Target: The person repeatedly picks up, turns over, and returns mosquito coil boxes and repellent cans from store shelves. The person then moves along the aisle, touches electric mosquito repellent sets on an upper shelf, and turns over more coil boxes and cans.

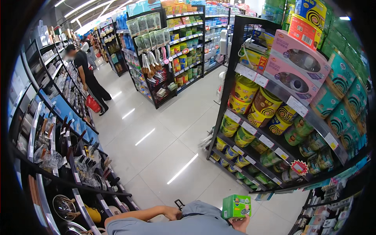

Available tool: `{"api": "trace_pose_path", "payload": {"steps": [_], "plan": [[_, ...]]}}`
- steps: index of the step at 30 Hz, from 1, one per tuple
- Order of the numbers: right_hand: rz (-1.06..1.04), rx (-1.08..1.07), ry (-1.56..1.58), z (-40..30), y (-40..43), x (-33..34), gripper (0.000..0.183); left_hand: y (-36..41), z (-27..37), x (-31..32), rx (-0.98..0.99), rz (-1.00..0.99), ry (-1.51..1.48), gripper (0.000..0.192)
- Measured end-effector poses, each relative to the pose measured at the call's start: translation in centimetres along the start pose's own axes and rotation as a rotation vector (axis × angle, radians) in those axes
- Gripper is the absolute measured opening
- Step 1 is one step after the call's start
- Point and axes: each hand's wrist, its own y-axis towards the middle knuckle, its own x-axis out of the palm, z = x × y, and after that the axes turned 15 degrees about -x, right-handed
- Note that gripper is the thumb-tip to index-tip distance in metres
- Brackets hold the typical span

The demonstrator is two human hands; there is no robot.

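Observation:
My right hand [241,224] holds a green cardboard box [237,206] of mosquito coils from below, with a coil printed on its front. The box is in front of my body at the right, apart from the shelves. My left hand [172,213] is at my waist, by the hem of my grey shirt [194,217], with its fingers curled. Just past it a small black loop-shaped handle [178,203] shows. Whether the left fingers grip this handle is hidden.
Shelving [258,138] with mosquito coil tins stands at the right, pink boxes [296,66] on top. Cookware racks [73,152] line the left. A person [85,70] with a red basket [92,103] stands up the tiled aisle [164,141]. A shelf end with hanging utensils [151,63] lies ahead.

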Motion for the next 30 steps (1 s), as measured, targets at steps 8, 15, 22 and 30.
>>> {"api": "trace_pose_path", "payload": {"steps": [8, 15, 22, 30], "plan": [[0.058, 0.0, 0.004, 0.0, -0.3, 1.2, 0.063, 0.7, -2.4, 2.6, -0.041, 0.208, -0.149, 0.05], [0.139, -0.027, 0.162, 0.7, -2.4, 1.2, 0.053, 1.9, -3.8, 2.8, -0.032, 0.226, -0.14, 0.043], [0.191, -0.094, 0.216, 1.9, -2.1, -2.5, 0.055, 4.4, -3.5, -5.9, -0.053, -0.045, -0.052, 0.03], [0.199, -0.147, 0.263, -2.1, -3.2, -7.4, 0.056, 7.7, 5.7, -6.9, 0.03, -0.001, 0.19, 0.026]]}}
